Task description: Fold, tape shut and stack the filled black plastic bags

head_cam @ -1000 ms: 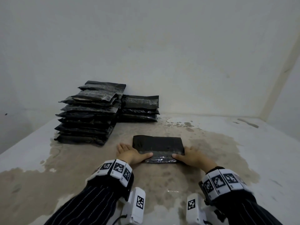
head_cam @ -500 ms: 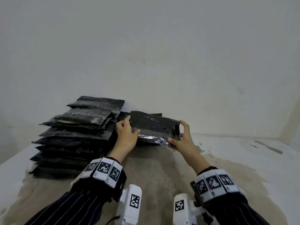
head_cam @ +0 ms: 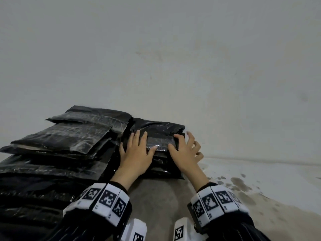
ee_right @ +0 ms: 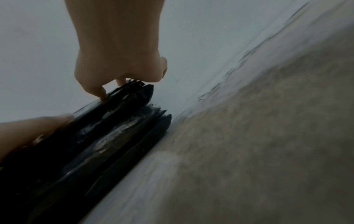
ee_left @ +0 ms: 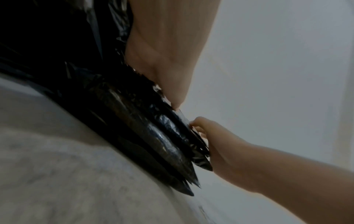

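Note:
The folded black bag (head_cam: 159, 134) lies on top of the short right-hand stack (head_cam: 163, 169) by the wall. My left hand (head_cam: 137, 150) rests flat on its left part with straight fingers. My right hand (head_cam: 184, 150) arches over its right end, thumb and fingertips touching the top. In the left wrist view the left hand (ee_left: 168, 53) lies on the stacked bags (ee_left: 153, 136), with the right hand (ee_left: 226, 151) at their far end. The right wrist view shows the right hand (ee_right: 118, 53) with its thumb tip on the top bag (ee_right: 114, 109).
A taller pile of black bags (head_cam: 60, 141) stands directly left of the short stack, touching it. Both stacks sit against the white wall (head_cam: 173, 66). The stained table top (head_cam: 260, 188) stretches to the right and towards me.
Both hands lifted the bag off the table, carried it forward and set it on the short stack. The left hand now lies flat on it instead of gripping its edge.

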